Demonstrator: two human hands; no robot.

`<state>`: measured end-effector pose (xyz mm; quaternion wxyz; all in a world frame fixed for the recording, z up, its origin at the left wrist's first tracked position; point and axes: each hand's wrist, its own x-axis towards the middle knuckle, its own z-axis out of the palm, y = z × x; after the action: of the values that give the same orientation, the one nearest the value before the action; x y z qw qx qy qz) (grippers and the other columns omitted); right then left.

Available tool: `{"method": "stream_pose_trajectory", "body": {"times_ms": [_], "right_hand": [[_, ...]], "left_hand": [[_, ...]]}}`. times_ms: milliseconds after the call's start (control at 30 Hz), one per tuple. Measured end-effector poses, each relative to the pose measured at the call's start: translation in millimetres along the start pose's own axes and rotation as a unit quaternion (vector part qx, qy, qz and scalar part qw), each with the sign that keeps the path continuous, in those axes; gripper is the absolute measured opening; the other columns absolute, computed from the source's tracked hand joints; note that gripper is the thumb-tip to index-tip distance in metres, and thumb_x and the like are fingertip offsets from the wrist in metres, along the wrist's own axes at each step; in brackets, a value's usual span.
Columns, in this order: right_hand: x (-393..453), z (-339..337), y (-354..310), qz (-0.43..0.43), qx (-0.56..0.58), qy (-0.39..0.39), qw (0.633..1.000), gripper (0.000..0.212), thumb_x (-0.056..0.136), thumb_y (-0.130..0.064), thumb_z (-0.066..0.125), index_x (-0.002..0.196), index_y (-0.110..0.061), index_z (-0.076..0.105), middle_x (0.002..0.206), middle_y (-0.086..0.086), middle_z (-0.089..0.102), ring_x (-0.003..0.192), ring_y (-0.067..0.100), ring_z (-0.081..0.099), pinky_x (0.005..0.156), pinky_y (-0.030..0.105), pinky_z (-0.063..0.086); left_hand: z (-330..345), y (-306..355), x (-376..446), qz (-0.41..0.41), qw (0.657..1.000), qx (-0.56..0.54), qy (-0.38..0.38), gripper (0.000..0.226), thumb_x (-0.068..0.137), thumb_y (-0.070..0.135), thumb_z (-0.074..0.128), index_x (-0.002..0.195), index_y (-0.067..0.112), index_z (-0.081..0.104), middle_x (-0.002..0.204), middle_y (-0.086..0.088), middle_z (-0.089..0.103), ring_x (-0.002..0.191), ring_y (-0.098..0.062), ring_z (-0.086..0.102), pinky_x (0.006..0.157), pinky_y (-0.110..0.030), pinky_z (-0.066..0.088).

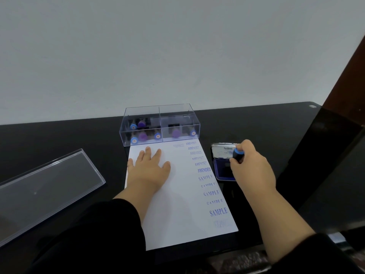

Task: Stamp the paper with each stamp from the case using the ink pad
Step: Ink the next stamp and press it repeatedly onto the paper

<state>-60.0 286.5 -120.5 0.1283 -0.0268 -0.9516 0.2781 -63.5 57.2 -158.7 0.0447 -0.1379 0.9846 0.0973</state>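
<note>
While my left hand [149,167] lies flat with fingers spread on the white paper [177,204], pinning it near the surface's [69,135] front edge, my right hand [250,165] curls round a stamp [237,154] with a black barrel and a blue cap, held down on the open ink pad [223,167] just beside the paper's right edge. Blue prints reading AMENDED and SAMPLE run in a column down that edge, some crisp, some faint. Behind the paper, touching its far edge, stands the clear plastic case [160,124], holding more stamps with blue or purple round tops. Its transparent lid [45,186] lies flat toward the glossy black surface's left edge.
</note>
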Motion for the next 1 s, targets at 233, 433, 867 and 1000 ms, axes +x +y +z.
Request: {"method": "stream_pose_trajectory", "body": {"times_ms": [233,433,867,1000], "right_hand": [[7.4,3.3,-25.5,-0.050,0.061,-0.020,0.997,0.022,0.094,-0.021,0.052,0.113,-0.023,0.044,0.089,0.001,0.060,0.073,0.020,0.058,0.058,0.034,0.048],[32.3,23.0,-61.4,-0.117,0.105,-0.034,0.987,0.022,0.093,-0.022,0.055,0.113,-0.021,0.045,0.080,-0.002,0.058,0.071,0.017,0.055,0.056,0.028,0.043],[56.4,79.8,-80.8,-0.159,0.090,-0.051,0.982,0.027,0.092,-0.021,0.057,0.118,-0.020,0.050,0.102,0.002,0.063,0.081,0.019,0.051,0.067,0.027,0.040],[56.8,80.6,-78.4,-0.166,0.076,-0.051,0.982,0.028,0.092,-0.022,0.057,0.120,-0.021,0.050,0.102,0.003,0.063,0.082,0.019,0.051,0.068,0.028,0.043]], "left_hand": [[-1.0,1.7,-1.4,-0.010,1.000,-0.003,0.005,0.059,0.098,0.048,0.018,0.152,0.029,0.002,0.160,0.000,-0.009,0.147,-0.019,-0.008,0.117,-0.045,-0.006],[-1.5,1.3,-1.3,-0.009,1.000,0.003,-0.002,0.059,0.099,0.049,0.016,0.152,0.029,0.000,0.160,-0.001,-0.010,0.147,-0.021,-0.009,0.116,-0.047,-0.006],[3.8,0.3,2.2,-0.005,1.000,-0.008,0.013,0.056,0.100,0.042,0.017,0.152,0.028,0.001,0.160,-0.003,-0.009,0.147,-0.021,-0.007,0.115,-0.049,-0.005],[3.0,0.5,2.5,-0.007,1.000,-0.002,0.007,0.056,0.100,0.042,0.016,0.152,0.028,0.000,0.160,-0.003,-0.009,0.147,-0.022,-0.007,0.115,-0.049,-0.005]]}}
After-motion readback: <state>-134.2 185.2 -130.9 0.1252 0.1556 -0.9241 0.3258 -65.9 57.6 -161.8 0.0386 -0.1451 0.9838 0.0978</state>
